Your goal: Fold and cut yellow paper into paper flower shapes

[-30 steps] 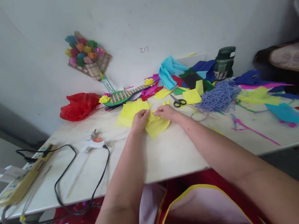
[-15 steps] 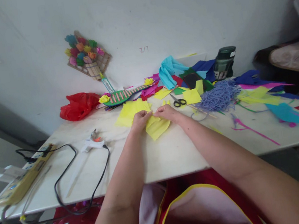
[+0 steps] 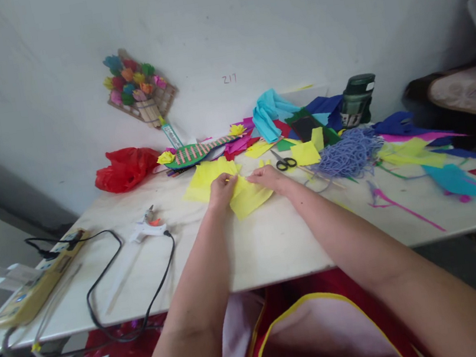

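Note:
A piece of yellow crepe paper (image 3: 247, 199) hangs between my two hands above the table's middle. My left hand (image 3: 222, 190) pinches its left upper edge, thumb and fingers pressed together. On the other side my right hand (image 3: 268, 178) grips the upper right edge in the same way. Behind my left hand a larger yellow crepe sheet (image 3: 203, 182) lies on the table. Black-handled scissors (image 3: 284, 162) rest just beyond my right hand, beside a small yellow paper square (image 3: 306, 153).
On the left lie a white glue gun (image 3: 149, 228) with a black cord and a power strip (image 3: 41, 285). A red plastic bag (image 3: 126, 169), a green decorated craft piece (image 3: 193, 153), tangled purple yarn (image 3: 346, 154) and a dark bottle (image 3: 358, 101) stand along the back. Coloured paper scraps (image 3: 457, 180) lie right.
The yellow paper between my hands is now spread flatter and wider, its lower edge slightly higher. My hands have shifted a little; my right hand is slightly farther to the right.

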`<move>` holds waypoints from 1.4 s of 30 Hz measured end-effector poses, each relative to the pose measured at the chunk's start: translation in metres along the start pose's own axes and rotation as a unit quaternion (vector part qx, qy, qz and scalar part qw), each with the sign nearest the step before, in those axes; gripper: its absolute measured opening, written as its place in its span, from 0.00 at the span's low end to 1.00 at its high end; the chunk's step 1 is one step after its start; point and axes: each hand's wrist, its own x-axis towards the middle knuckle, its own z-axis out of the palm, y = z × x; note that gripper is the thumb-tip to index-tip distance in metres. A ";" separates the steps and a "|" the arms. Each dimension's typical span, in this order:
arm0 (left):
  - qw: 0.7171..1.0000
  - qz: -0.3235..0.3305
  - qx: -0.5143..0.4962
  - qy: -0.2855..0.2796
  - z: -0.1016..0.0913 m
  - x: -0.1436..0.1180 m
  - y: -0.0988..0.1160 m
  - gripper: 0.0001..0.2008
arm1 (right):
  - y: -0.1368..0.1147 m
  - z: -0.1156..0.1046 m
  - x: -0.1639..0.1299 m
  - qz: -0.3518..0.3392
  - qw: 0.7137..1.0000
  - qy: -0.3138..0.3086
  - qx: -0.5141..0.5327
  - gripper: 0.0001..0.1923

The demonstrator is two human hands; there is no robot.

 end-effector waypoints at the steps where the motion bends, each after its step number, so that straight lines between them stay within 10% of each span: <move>1: 1.000 0.003 0.021 0.005 0.000 0.000 0.000 0.16 | 0.000 0.000 0.000 0.004 1.000 0.002 0.003 0.15; 8: 1.000 0.012 0.015 0.018 -0.002 0.002 -0.001 0.17 | -0.006 0.002 -0.003 0.018 0.996 0.000 0.088 0.18; 19: 0.972 0.027 0.055 0.226 -0.008 0.014 -0.006 0.16 | -0.004 0.005 0.000 0.054 0.974 -0.057 0.212 0.19; 26: 0.991 -0.009 -0.035 0.130 -0.001 0.001 0.002 0.19 | 0.001 0.009 0.000 0.024 0.983 0.041 0.179 0.17; 42: 0.998 0.016 0.056 0.006 -0.004 0.002 0.001 0.16 | 0.001 -0.001 -0.002 0.036 0.982 -0.084 0.163 0.16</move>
